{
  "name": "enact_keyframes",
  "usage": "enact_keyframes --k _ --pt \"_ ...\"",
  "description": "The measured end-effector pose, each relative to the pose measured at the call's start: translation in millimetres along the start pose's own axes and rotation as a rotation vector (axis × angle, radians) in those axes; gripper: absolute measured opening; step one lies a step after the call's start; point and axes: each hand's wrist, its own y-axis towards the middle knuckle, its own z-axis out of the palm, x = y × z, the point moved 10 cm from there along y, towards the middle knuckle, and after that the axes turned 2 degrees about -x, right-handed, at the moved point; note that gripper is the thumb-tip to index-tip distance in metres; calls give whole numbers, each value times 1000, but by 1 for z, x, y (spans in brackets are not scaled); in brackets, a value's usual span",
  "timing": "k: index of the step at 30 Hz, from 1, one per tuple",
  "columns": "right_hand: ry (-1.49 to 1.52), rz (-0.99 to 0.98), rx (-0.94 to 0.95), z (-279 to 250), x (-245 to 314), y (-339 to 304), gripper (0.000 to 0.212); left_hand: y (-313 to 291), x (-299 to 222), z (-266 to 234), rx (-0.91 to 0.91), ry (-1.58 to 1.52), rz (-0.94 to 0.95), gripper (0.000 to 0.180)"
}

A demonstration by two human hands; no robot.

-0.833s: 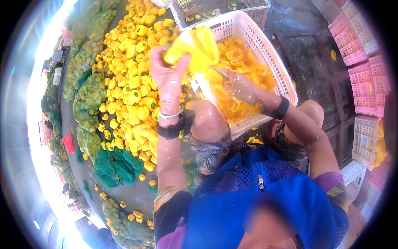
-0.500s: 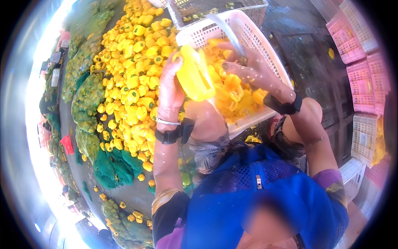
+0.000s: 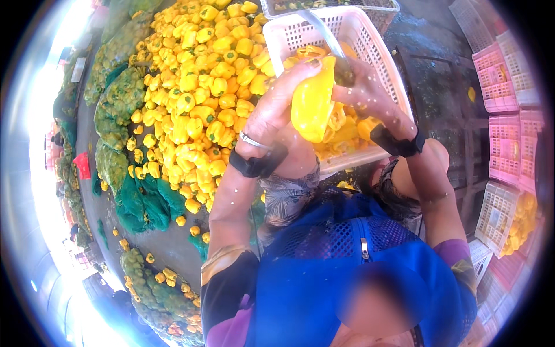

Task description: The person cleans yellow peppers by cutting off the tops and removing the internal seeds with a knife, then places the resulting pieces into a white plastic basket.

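Note:
My left hand [image 3: 276, 99] is closed on a yellow bell pepper [image 3: 311, 107], held upright over the near left side of a pale pink plastic crate [image 3: 376, 49]. My right hand [image 3: 370, 89] grips a knife with a long, curved metal blade [image 3: 322, 32] that points up and away; its handle is mostly hidden by the fingers. The right fingers are close against the pepper's right side; whether they touch it I cannot tell. Cut yellow pepper pieces [image 3: 341, 143] lie in the crate below both hands.
A big heap of whole yellow peppers [image 3: 193, 110] covers the floor on the left, beside full net sacks [image 3: 113, 115] and loose green netting [image 3: 147, 202]. Behind the crate stands another basket [image 3: 381, 16]. Pink and white crates [image 3: 504, 144] line the right side.
The pepper and my left hand have moved right, closer to my right hand. The pepper has turned, so its open slit no longer faces up. The knife stays in my right hand.

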Motion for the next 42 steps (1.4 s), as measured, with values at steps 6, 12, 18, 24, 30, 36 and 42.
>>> enact_keyframes --k 6,12,18,24,30,36,42 --pt "-68 5 23 -1 4 3 41 -9 13 -2 -104 -130 -49 40" --pt "362 222 -19 -16 -12 -2 19 -18 1 13 -31 -387 17 34" --pt "282 12 -307 -64 -9 51 19 3 -6 -32 -208 206 257 65" --pt "15 45 -273 -131 25 176 30 -13 -52 -55 -404 631 653 67" --pt "-22 179 -181 -69 -30 134 39 -134 -59 -248 -872 524 543 38" --pt "-145 400 -162 5 -95 27 37 -178 96 -459 -1244 -170 203 41" --pt "-162 588 -186 32 -106 -25 37 -142 120 -512 -1382 -155 249 56"
